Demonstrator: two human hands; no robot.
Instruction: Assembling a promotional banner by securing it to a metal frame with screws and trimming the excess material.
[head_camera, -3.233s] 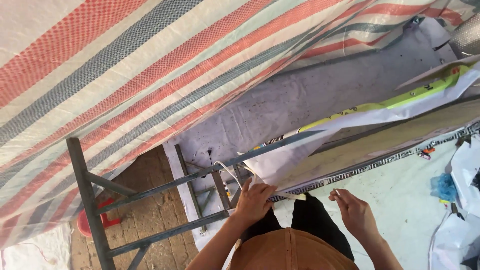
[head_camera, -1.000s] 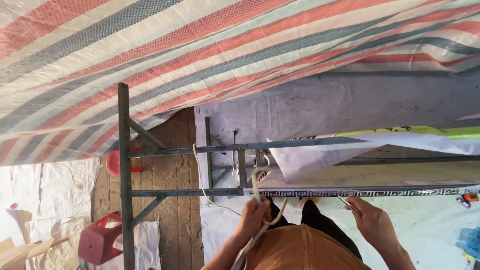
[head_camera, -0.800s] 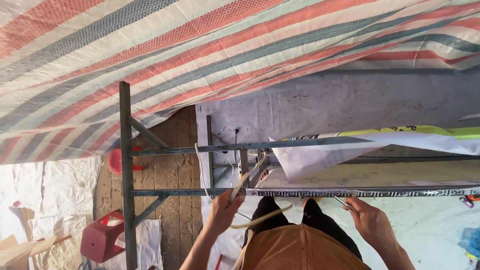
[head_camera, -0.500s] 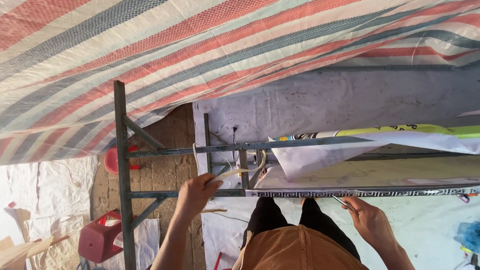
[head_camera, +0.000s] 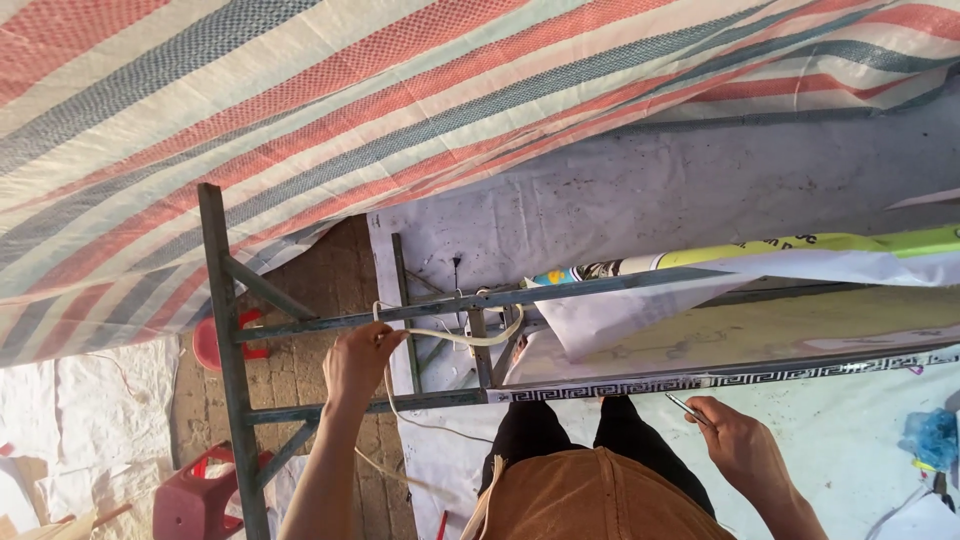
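While a pale cord (head_camera: 455, 335) is gripped by the left hand (head_camera: 362, 362) at the metal frame (head_camera: 225, 340), a thin tool (head_camera: 685, 407) is pinched by the right hand (head_camera: 738, 445) over brick floor (head_camera: 335, 275).

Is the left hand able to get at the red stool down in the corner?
Probably not as things stand: the left hand is up at the metal frame, gripping a white strap, and the red stool sits beyond the frame's bars, well away.

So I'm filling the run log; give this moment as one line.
left hand: grips pale cord at metal frame | right hand: holds thin metal tool | striped tarp behind
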